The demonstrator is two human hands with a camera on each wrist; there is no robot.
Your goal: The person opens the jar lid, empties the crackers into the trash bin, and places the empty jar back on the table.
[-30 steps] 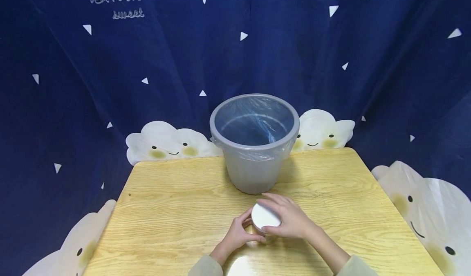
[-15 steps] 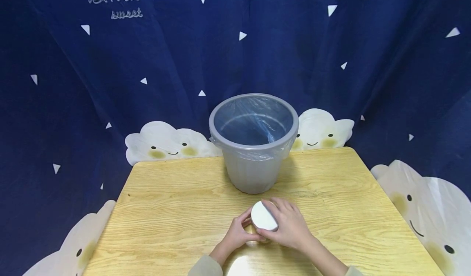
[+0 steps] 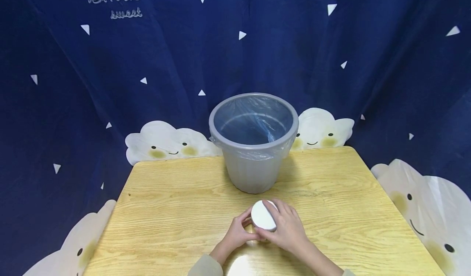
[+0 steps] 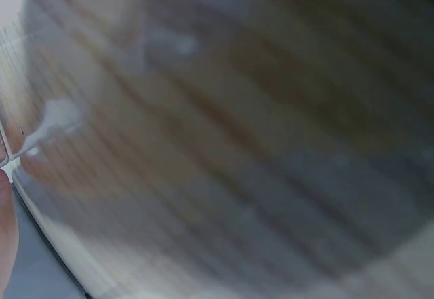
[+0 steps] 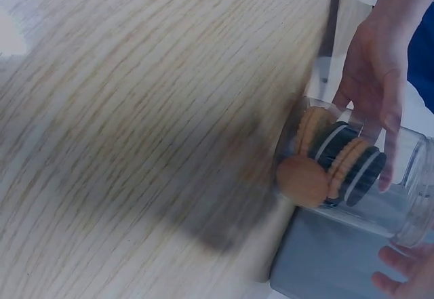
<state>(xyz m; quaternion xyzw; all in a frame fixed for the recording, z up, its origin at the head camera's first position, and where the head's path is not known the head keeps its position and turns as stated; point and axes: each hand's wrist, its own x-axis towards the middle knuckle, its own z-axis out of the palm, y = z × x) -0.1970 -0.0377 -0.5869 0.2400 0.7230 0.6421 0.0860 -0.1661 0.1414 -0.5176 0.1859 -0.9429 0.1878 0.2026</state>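
A clear jar [image 5: 400, 153] of round sandwich cookies [image 5: 342, 156], some tan and some dark, stands on the table under a white lid [image 3: 263, 216]. My left hand [image 3: 236, 232] grips the jar's body from the left, thumb on the near side; in the right wrist view the left hand's fingers [image 5: 380, 82] lie along the clear wall. From the right, my right hand [image 3: 288, 227] holds the lid, fingers over its far edge and thumb at its near edge. In the right wrist view only a few right fingertips [image 5: 400, 272] show, near the jar's neck. The left wrist view is mostly blurred.
Behind the jar stands a grey bin [image 3: 254, 169] with a clear plastic liner hung over its rim. The wooden table [image 3: 165, 210] has rounded far corners. A dark blue curtain [image 3: 176, 55] with white triangles and cloud faces hangs around it.
My right hand has turned on the lid, its fingers shifting right and its thumb toward the left, while the forearm swung leftward. My left hand has stayed in place on the jar.
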